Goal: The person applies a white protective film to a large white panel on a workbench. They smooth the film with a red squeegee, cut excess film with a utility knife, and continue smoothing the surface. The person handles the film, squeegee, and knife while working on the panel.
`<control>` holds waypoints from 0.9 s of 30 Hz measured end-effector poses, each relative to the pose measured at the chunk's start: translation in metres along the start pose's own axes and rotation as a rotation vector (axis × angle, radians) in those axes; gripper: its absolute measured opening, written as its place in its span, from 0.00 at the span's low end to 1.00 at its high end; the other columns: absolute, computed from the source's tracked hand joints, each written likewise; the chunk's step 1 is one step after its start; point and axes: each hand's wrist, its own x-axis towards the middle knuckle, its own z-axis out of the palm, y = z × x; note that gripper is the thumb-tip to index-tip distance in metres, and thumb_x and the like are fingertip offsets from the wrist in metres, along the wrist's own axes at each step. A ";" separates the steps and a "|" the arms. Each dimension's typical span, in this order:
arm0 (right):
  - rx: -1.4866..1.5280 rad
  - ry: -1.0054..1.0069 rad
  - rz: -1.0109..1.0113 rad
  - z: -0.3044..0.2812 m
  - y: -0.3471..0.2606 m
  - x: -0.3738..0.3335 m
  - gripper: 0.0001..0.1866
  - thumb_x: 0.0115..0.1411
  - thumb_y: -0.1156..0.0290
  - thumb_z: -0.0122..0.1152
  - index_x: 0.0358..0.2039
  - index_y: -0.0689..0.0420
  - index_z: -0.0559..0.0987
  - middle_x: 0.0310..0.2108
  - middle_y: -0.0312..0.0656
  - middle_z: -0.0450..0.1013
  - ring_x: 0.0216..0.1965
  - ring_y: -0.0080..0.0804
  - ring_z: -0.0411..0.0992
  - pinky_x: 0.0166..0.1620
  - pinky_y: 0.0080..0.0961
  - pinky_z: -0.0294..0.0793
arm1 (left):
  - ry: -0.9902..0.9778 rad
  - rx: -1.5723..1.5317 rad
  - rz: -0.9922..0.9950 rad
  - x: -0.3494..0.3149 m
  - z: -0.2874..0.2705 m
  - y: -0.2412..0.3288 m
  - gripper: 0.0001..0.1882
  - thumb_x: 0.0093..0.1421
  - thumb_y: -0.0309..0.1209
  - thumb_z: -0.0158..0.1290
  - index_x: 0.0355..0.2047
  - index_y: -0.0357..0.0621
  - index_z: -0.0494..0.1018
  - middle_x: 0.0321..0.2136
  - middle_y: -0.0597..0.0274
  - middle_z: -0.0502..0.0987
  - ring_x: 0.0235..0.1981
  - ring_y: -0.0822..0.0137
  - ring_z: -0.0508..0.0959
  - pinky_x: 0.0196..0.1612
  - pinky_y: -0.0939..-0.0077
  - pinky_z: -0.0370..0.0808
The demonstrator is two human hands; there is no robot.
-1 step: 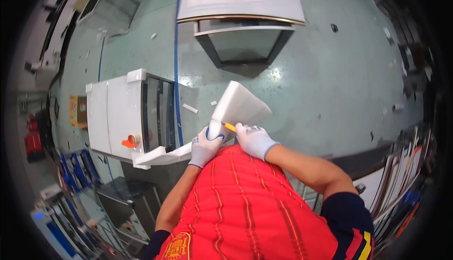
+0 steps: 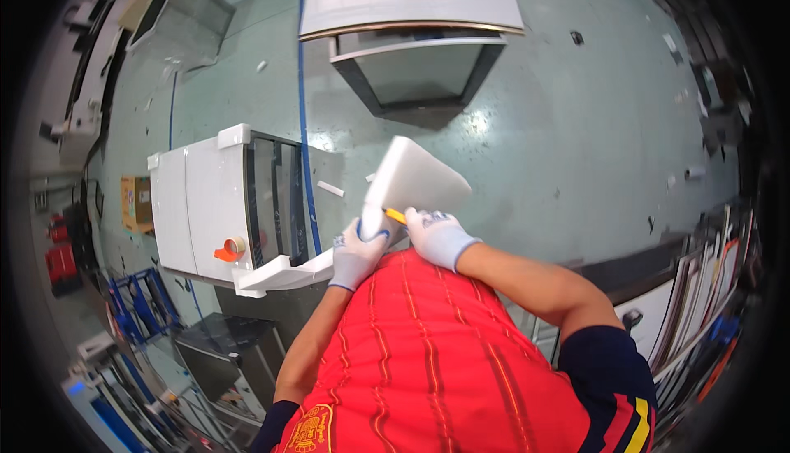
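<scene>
Foam (image 2: 424, 175), white, tilted, before red shirt (image 2: 428, 338). Left hand (image 2: 357, 257): grip clasping foam's near end. Right hand (image 2: 436, 236): grip around yellow cutter (image 2: 396, 216), tip at foam. Risk: cutter could slip into left hand, should foam flex or pressure jump.

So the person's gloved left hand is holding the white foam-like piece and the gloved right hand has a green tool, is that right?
Not quite: the tool is yellow, not green, as the head view shows. The gloved left hand does hold the white foam-like piece, and the gloved right hand has the tool.
</scene>
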 end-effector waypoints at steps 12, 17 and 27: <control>0.046 0.021 0.117 -0.005 0.041 -0.009 0.15 0.76 0.68 0.51 0.55 0.63 0.79 0.53 0.61 0.84 0.56 0.57 0.84 0.61 0.52 0.81 | -0.095 -0.250 0.001 0.040 -0.018 0.033 0.26 0.61 0.35 0.71 0.55 0.33 0.81 0.43 0.46 0.89 0.44 0.59 0.89 0.49 0.61 0.84; 0.097 0.112 0.185 0.010 0.065 0.001 0.16 0.77 0.68 0.51 0.56 0.63 0.78 0.54 0.62 0.84 0.55 0.58 0.84 0.60 0.52 0.81 | -0.290 -0.302 0.147 0.049 -0.024 0.051 0.25 0.61 0.34 0.71 0.54 0.33 0.81 0.44 0.49 0.89 0.44 0.63 0.87 0.49 0.64 0.83; 0.293 0.347 0.186 0.022 0.102 0.004 0.15 0.73 0.57 0.63 0.46 0.57 0.80 0.42 0.56 0.84 0.45 0.60 0.83 0.51 0.49 0.82 | -0.247 -1.121 -0.014 0.083 -0.110 0.039 0.36 0.75 0.37 0.62 0.77 0.36 0.65 0.69 0.54 0.76 0.69 0.61 0.77 0.73 0.62 0.72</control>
